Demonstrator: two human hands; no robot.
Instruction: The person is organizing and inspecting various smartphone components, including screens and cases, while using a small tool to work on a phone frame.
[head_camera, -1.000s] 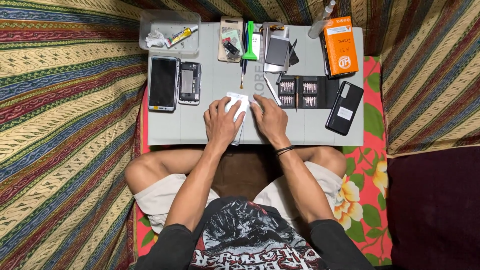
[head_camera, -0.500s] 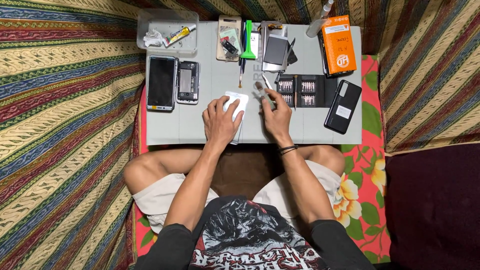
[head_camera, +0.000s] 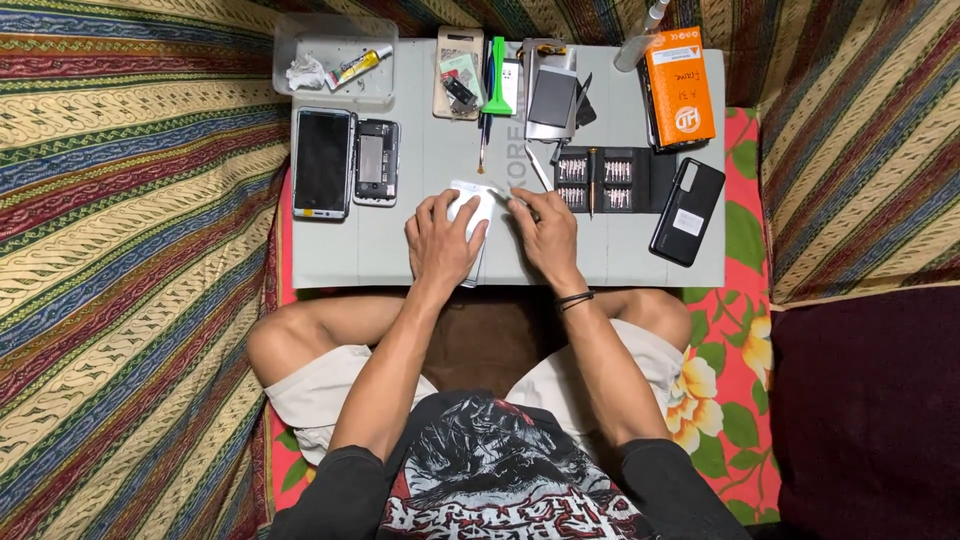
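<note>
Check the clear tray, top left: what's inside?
The clear tray holds a crumpled white wad and a small yellow-and-white tube. Nothing else shows; anything beneath the wad is covered.

On a grey work mat (head_camera: 400, 255), the left hand (head_camera: 442, 240) presses flat on a white rectangular phone part (head_camera: 470, 200). The right hand (head_camera: 548, 235) pinches a thin metal tool (head_camera: 512, 199) beside it, near an open black screwdriver-bit case (head_camera: 600, 178).
</note>
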